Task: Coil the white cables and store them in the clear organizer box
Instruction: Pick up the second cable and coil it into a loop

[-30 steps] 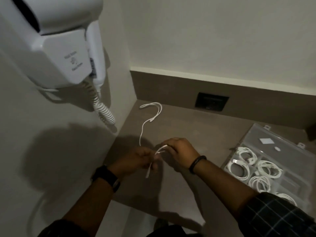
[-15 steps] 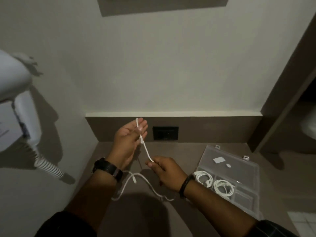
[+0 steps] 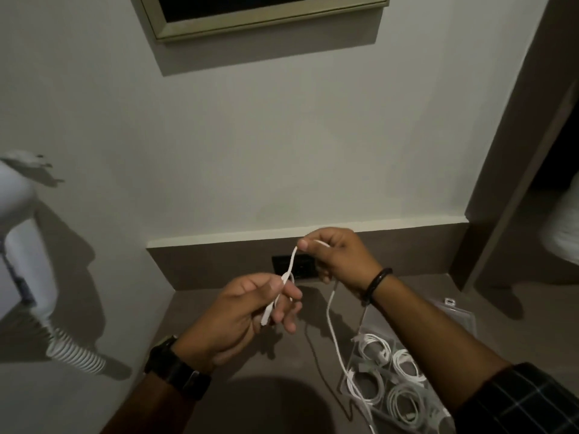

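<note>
While both hands pinch one white cable (image 3: pixel 332 321) above the bench (image 3: pixel 250 371), left hand (image 3: pixel 247 311) grips the connector end, right hand (image 3: pixel 338 258) the cord

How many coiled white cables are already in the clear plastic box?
4 visible: far-left coil, far-right coil, near-left coil, near-right coil. The right forearm covers part of the clear plastic organizer box, so more may be hidden.

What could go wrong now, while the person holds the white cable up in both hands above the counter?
1. The slack of the white cable hangs from the right hand over the clear organizer box; it may snag the coiled cables already stored and pull them out.
2. The left hand pinches only the end near the plug, so it may slip and the loop come undone.
</note>
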Tool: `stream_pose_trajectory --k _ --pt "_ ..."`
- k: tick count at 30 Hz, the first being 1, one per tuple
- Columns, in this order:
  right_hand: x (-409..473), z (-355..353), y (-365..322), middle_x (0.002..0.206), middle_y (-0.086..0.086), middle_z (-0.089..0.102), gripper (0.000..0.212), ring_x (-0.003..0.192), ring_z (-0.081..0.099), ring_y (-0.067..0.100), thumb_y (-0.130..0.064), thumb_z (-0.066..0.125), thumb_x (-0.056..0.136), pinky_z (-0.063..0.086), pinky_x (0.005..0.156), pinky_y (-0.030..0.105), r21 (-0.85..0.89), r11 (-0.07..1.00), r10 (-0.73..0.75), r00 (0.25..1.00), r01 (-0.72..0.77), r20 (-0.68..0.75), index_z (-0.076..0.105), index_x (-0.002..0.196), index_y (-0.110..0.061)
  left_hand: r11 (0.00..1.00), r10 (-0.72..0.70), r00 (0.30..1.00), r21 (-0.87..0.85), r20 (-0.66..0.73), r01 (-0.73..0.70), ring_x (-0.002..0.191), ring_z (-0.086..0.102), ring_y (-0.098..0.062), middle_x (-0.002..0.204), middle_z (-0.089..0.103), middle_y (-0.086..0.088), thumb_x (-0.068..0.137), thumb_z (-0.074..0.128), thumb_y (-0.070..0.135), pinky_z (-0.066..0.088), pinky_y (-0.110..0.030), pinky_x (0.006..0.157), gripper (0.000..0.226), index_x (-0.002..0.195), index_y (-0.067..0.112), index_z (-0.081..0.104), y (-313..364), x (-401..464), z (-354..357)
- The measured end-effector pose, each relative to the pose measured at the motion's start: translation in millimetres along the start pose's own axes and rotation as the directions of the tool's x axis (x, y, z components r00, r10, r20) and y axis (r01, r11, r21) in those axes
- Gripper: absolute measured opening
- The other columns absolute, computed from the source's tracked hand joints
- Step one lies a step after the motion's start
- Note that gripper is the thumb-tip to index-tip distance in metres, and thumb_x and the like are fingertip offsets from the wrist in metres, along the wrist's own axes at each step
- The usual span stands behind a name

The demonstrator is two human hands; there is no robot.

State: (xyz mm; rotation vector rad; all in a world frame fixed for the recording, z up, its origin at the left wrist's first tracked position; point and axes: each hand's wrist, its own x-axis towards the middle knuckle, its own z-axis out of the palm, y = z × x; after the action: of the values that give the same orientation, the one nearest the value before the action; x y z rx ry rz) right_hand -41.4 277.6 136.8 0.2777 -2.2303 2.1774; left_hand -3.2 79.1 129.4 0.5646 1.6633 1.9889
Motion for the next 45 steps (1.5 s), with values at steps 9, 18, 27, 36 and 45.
stream_pose_trajectory --k 9,18,27,36,45 --pt "-38 71 27 0.052 -0.010 0.044 0.024 0.043 0.041 0.000 -0.030 0.046 0.096 0.033 0.047 0.015 -0.203 0.979 0.033 0.973 0.014 0.228 0.065 0.083 -0.027 0.989 0.146 0.961 0.000 -0.236 -0.150 0.073 0.069 -0.017 0.083 0.075 -0.009 0.090 0.053 0.026 0.058 -0.034 0.084 0.028 0.104 0.008 0.069 40 21 -19" --pt "-4 14 -26 0.074 -0.004 0.065 0.016 0.065 0.054 0.006 -0.024 0.057 0.090 0.041 0.060 0.021 -0.550 0.795 -0.162 0.964 0.255 0.212 0.068 0.082 -0.017 0.663 0.159 0.957 0.745 -0.243 0.078 0.071 0.060 0.004 0.074 0.074 0.002 0.098 0.048 0.017 0.042 -0.016 0.069 0.028 0.085 0.014 0.073 40 23 -43" --pt "14 4 -24 0.057 -0.018 0.068 0.014 0.053 0.059 -0.008 -0.010 0.061 0.088 0.043 0.052 0.004 -0.081 0.989 -0.121 0.989 0.127 0.082 0.070 0.095 -0.002 0.987 -0.026 0.999 0.161 0.032 0.020 0.063 0.064 -0.022 0.059 0.063 -0.003 0.094 0.048 0.028 0.049 -0.050 0.090 0.032 0.094 0.003 0.069 36 12 -10" --pt "-21 65 13 0.052 -0.007 0.042 0.033 0.042 0.036 0.002 -0.020 0.045 0.096 0.032 0.051 0.025 -0.279 0.955 -0.040 0.978 0.098 0.207 0.051 0.064 -0.012 0.972 0.178 0.941 -0.099 -0.287 -0.214 0.075 0.071 -0.020 0.074 0.073 -0.008 0.093 0.048 0.024 0.059 -0.037 0.085 0.031 0.104 0.003 0.069 44 34 -8" --pt "-10 5 -53 0.080 -0.001 0.073 0.006 0.072 0.065 0.012 -0.021 0.065 0.083 0.053 0.068 0.031 -0.667 0.657 -0.222 0.936 0.351 0.273 0.071 0.082 -0.018 0.817 0.095 0.989 0.577 -0.115 -0.012 0.081 0.068 -0.014 0.090 0.077 -0.008 0.098 0.047 0.026 0.050 -0.024 0.077 0.031 0.092 0.011 0.073 41 30 -21"
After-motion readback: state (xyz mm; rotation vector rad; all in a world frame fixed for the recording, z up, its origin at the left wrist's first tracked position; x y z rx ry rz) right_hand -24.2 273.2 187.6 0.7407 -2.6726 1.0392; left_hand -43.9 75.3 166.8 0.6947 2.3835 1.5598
